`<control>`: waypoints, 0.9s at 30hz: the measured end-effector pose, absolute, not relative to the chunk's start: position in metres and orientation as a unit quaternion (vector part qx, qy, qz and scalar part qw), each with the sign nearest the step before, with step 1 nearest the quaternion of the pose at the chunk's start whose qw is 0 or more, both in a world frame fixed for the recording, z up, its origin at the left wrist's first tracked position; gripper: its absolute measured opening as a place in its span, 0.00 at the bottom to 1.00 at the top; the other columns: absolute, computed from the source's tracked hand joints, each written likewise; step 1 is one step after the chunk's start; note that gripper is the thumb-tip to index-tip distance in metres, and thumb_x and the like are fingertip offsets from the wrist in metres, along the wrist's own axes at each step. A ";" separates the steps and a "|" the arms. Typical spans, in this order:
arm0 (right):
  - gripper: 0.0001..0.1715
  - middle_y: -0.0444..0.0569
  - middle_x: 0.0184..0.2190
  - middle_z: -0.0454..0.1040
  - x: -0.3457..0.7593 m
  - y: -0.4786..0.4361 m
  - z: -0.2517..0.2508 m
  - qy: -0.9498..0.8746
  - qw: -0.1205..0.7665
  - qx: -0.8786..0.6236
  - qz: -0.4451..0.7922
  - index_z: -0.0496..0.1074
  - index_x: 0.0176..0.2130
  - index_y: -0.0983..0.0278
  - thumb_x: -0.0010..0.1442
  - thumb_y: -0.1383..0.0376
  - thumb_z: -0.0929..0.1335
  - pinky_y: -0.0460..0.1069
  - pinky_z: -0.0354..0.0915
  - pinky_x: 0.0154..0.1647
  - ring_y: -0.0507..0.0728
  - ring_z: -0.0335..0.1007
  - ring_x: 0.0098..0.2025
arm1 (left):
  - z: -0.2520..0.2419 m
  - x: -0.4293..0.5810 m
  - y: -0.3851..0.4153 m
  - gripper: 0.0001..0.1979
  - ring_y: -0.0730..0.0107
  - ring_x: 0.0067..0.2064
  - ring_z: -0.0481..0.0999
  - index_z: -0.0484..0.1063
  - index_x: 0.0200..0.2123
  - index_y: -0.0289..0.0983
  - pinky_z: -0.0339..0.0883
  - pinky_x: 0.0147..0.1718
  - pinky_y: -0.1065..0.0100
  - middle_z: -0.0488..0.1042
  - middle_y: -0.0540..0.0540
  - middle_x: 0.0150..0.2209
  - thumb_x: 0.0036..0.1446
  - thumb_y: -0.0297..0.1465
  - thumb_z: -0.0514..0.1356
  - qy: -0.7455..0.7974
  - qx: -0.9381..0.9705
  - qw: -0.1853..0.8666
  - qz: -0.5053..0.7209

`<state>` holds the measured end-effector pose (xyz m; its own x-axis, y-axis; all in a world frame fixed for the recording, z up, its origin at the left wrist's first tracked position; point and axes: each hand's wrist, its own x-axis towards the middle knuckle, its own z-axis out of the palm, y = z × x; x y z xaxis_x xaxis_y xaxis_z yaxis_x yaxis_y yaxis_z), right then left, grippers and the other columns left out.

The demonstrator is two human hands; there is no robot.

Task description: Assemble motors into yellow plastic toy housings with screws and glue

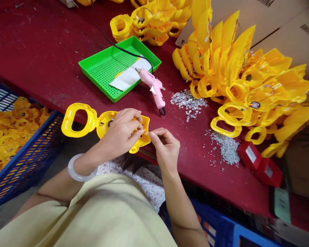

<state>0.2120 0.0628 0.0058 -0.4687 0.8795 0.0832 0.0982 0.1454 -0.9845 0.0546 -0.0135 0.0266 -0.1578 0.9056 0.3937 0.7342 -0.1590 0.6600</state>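
A yellow plastic shell [78, 120] with a looped handle lies at the table's near edge, its hollow side up. A round dark part [110, 123] shows inside it, partly covered by my left hand [122, 132]. That hand lies over the shell, thumb and fingers closed together above its right end. At the same end, my right hand [167, 145] is closed too, thumb against forefinger by the rim. Whatever is pinched between the fingers of either hand is too small or hidden to make out.
Beyond the shell are a pink glue gun [153, 87] and a green tray [98, 77]. To the right lie clear bits [189, 103], small screws [226, 149], red blocks [260, 164] and stacked yellow shells [231, 61]. A blue crate [28, 154] of yellow parts stands left.
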 end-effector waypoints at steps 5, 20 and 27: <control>0.08 0.42 0.26 0.74 0.211 0.063 0.006 -0.670 0.352 -0.378 0.533 0.73 0.28 0.62 0.56 0.62 0.72 0.46 0.67 0.31 0.50 0.69 0.29 | 0.027 0.055 -0.014 0.10 0.56 0.55 0.69 0.71 0.31 0.34 0.64 0.55 0.51 0.71 0.41 0.44 0.64 0.26 0.54 0.642 0.643 0.102 0.405; 0.10 0.40 0.23 0.72 0.208 0.071 0.020 -0.630 0.267 -0.404 0.607 0.73 0.28 0.63 0.53 0.59 0.73 0.44 0.65 0.28 0.47 0.65 0.24 | 0.021 0.055 -0.018 0.04 0.56 0.58 0.69 0.73 0.36 0.34 0.68 0.57 0.51 0.70 0.40 0.46 0.61 0.23 0.58 0.601 0.658 0.012 0.455; 0.16 0.41 0.28 0.73 0.209 0.073 0.014 -0.608 0.273 -0.395 0.632 0.72 0.38 0.62 0.52 0.58 0.74 0.45 0.68 0.32 0.49 0.69 0.30 | 0.013 0.056 -0.024 0.07 0.54 0.63 0.65 0.72 0.41 0.36 0.61 0.63 0.43 0.73 0.39 0.49 0.59 0.23 0.58 0.557 0.716 -0.048 0.418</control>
<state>0.2086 0.0728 0.0144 -0.5379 0.8261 -0.1682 0.1351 -0.1125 -0.9844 0.0556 -0.0239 0.0125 0.0313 0.7581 0.6514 0.8376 -0.3755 0.3968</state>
